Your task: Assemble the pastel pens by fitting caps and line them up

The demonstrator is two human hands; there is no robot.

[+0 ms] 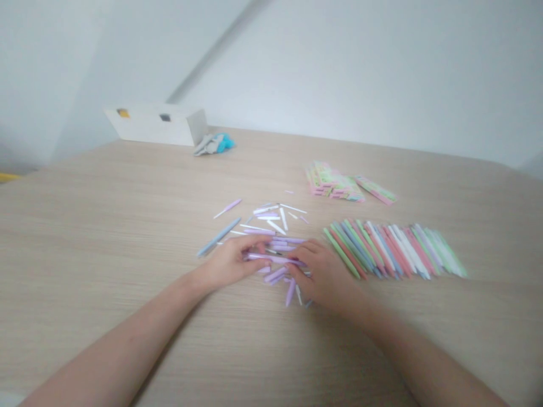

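Between my two hands, a slim purple pen [275, 259] lies roughly level above a loose heap of pen parts. My left hand [231, 260] pinches its left end between thumb and fingers. At its right end, my right hand [322, 271] is closed on it with thumb and fingertips. Under and around the hands are several purple pen barrels [276, 275], partly hidden by the fingers. Just beyond lie white pen parts [276, 226] and thin refills. A blue-grey pen [219, 237] rests left of the heap. The picture is somewhat blurred.
To the right, a row of pens [390, 249] in green, pink, blue and white lies side by side. Behind it are stacked small pink-and-green packets [333, 182]. At the back left stand a white box [155, 127] and a crumpled grey-and-blue bundle [214, 143], near the wall.
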